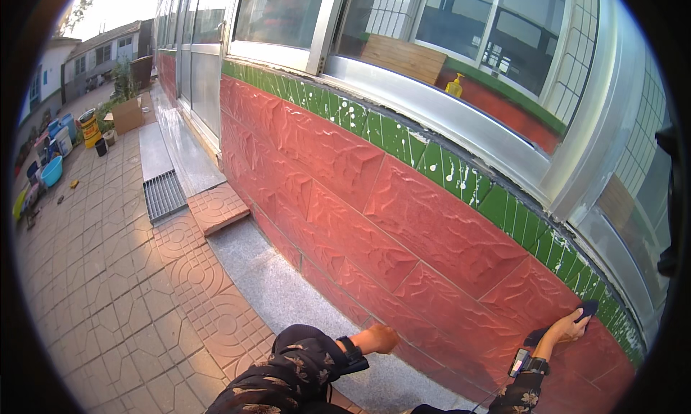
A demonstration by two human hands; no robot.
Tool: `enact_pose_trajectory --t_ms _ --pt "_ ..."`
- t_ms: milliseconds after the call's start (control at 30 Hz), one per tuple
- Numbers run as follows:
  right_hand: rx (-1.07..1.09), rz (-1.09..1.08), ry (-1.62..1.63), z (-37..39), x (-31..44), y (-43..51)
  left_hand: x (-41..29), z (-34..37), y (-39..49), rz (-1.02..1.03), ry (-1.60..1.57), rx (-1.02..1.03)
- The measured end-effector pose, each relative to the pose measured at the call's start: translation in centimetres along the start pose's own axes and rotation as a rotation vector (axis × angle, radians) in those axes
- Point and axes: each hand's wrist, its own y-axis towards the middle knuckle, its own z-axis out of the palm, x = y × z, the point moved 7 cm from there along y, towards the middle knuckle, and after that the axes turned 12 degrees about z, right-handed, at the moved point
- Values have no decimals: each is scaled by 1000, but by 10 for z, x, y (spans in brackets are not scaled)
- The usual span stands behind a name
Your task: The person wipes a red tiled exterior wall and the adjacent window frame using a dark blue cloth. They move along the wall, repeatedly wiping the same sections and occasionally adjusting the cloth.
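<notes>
My right hand (571, 327) presses a dark cloth (587, 310) against the wall, near where its red stone-textured tiles (372, 198) meet the green tile band (448, 168). Part of the cloth hangs behind the hand, to its left. A strap with a small device (519, 362) circles the right wrist. My left hand (382, 339) is curled into a loose fist in front of the lower wall, above the grey stone ledge (259, 273). Nothing shows in it. White drips and splashes mark the green band.
Above the band runs an aluminium window frame (432, 98), with a yellow pump bottle (454, 85) behind the glass. A raised tile step (218, 203) and a metal grate (164, 195) lie to the left. Farther off stand a cardboard box (127, 116), buckets and a blue basin (52, 171).
</notes>
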Motion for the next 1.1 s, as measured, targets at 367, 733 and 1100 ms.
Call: enact_pose_trajectory --t_ms 367,733,1100 --pt "180 -1304 209 -32 193 -200 -5 -18 -13 -26 41 66" --pt "-1 -440 21 -32 41 -16 -5 -28 -29 -24 3 16" --pt "-72 -472 47 -7 134 -102 -16 -27 -17 39 62 -17"
